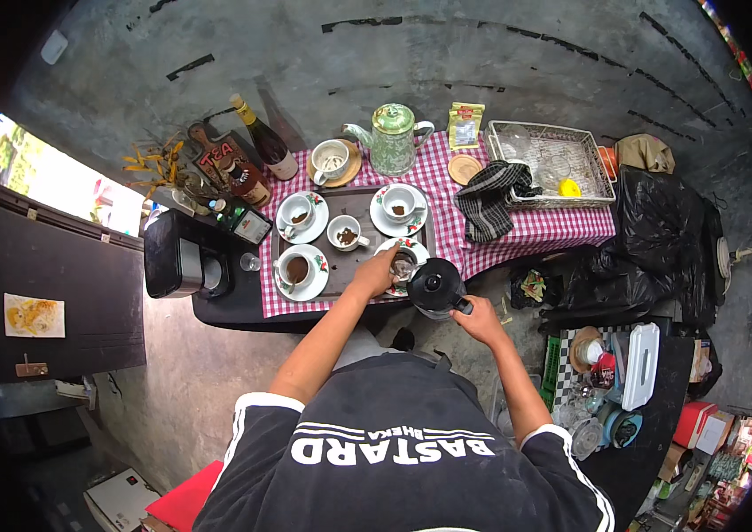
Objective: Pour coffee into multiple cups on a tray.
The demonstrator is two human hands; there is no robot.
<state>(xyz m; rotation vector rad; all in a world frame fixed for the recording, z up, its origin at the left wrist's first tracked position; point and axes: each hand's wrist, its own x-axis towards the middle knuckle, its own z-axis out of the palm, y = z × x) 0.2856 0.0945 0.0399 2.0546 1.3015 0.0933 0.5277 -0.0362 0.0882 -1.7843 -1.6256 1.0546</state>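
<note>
My right hand (480, 320) grips the handle of a glass carafe with a black lid (434, 284). The carafe is beside a white cup (404, 265) on a rooster-patterned saucer at the near right of a wooden tray (356, 266). My left hand (376, 272) touches this cup's left side; its contents are partly hidden. A cup at the near left (297, 269) holds brown liquid and a spoon. Dark powder lies in the far left cup (299, 215), the far right cup (398, 201) and the middle cup (347, 234), which has no saucer.
A green enamel teapot (392, 143) and a cup on a wooden coaster (331, 163) stand behind the tray. Bottles (269, 143) and a black coffee maker (180, 256) are at left. A checked cloth (490, 206) hangs over a wire basket (589, 199) at right.
</note>
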